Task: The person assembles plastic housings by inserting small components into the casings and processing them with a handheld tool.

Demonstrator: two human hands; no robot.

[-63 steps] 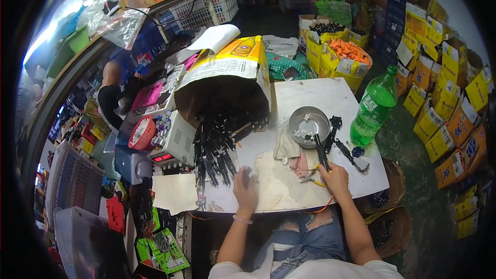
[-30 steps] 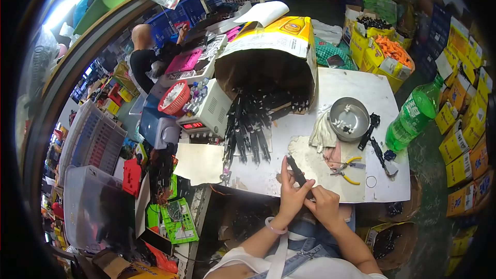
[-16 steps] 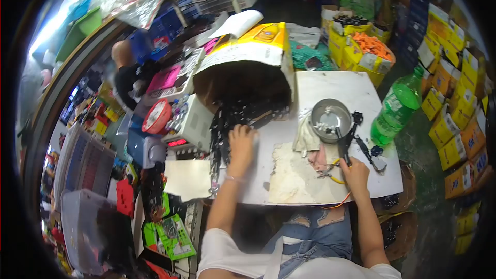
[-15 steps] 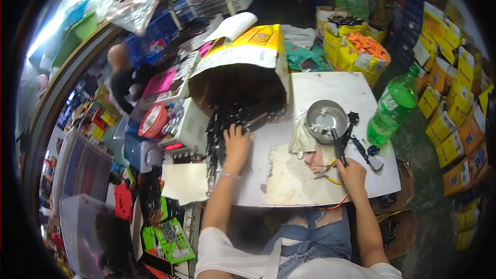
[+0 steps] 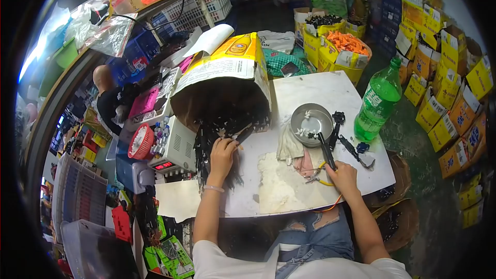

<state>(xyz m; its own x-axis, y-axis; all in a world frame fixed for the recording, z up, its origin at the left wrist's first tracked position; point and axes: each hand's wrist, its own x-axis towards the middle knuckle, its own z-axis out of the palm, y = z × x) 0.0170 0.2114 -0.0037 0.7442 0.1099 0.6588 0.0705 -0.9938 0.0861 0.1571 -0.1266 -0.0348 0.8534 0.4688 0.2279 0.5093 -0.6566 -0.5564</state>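
My left hand (image 5: 222, 156) lies on a heap of long black plastic pieces (image 5: 203, 150) at the mouth of a yellow carton (image 5: 175, 95) tipped on its side. Its fingers are loosely apart on the heap. Closed in my right hand (image 5: 343, 177) is a long black stick-like piece (image 5: 326, 150), its far end reaching over the rim of a round metal bowl (image 5: 325, 119). White bits (image 5: 306, 133) lie inside the bowl. Yellow-handled pliers (image 5: 325, 181) rest beside my right hand, partly hidden. An orange wire (image 5: 333, 204) runs below that hand.
A green bottle (image 5: 373, 106) stands at the table's right, near black parts (image 5: 350, 147). A cloth (image 5: 290, 144) touches the bowl. Left are a white device with red digits (image 5: 178, 147) and a red basket (image 5: 140, 142). Another person (image 5: 107, 98) sits far left. Yellow boxes (image 5: 434, 103) line the right.
The camera view has shifted, so the table and carton appear further left. My left hand stays on the black pieces with its fingers drawn closer together. My right hand keeps the black piece at the bowl.
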